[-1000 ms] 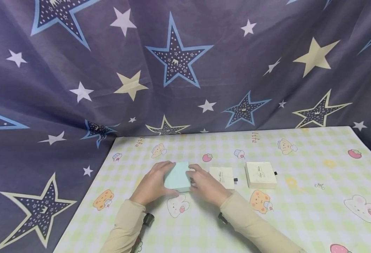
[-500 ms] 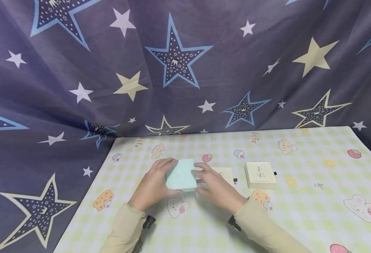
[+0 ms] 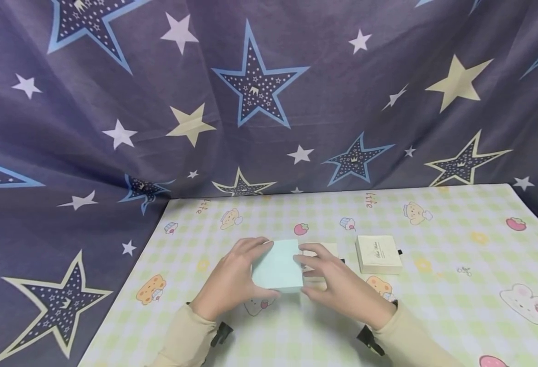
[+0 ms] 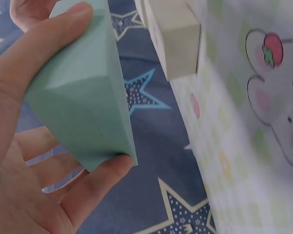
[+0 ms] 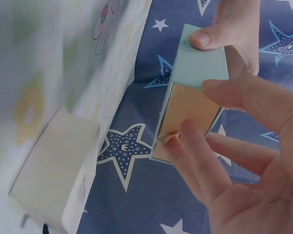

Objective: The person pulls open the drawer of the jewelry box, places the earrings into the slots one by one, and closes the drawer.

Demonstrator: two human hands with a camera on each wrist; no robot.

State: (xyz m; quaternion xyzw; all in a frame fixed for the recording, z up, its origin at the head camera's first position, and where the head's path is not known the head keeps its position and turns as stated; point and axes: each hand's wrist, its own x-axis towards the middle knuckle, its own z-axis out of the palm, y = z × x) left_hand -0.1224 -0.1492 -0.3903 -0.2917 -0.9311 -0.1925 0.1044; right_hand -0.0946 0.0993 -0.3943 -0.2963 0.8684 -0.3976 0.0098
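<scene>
A mint-green drawer box [image 3: 277, 265] is held raised off the table between both hands. My left hand [image 3: 232, 270] grips its left side, thumb on the near face and fingers around the far side. In the right wrist view, a tan inner drawer [image 5: 190, 107] shows at the box's right end, with a small ribbon pull tab [image 5: 168, 137]. My right hand [image 3: 342, 285] holds that end: its thumb touches the near edge, and bent fingertips are at the tab. Behind this hand lies a cream box [image 3: 316, 248], partly hidden.
Another cream box [image 3: 379, 255], with dark lettering and a black tab, sits to the right on the checked tablecloth [image 3: 457, 316]. A star-patterned dark curtain [image 3: 324, 66] hangs along the table's back and left edges.
Both hands have brought the mint-green box rightward and nearer to me, lifting it. The right hand has shifted right, covering more of the middle cream box.
</scene>
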